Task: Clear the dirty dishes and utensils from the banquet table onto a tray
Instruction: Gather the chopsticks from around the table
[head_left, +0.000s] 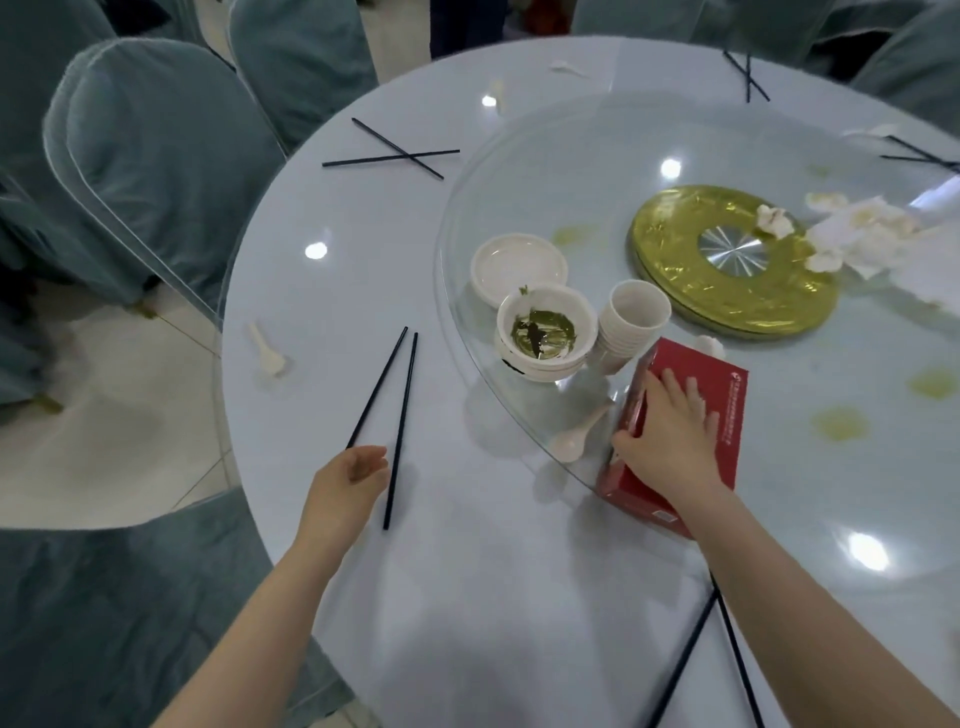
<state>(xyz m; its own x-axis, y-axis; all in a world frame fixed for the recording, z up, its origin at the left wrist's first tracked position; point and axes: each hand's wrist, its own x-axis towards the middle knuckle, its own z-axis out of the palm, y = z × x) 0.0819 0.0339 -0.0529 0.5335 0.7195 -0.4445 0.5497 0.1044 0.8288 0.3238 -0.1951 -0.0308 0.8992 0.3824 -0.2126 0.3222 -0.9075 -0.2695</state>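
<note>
Red tissue box (727, 415), covered chairs (156, 156), crumpled napkins (857, 234)

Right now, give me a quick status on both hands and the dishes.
Left hand closing on chopstick pair, grip not confirmed. Right hand flat on red box. Stacked bowls, cups uncollected on glass turntable. No tray visible.
</note>
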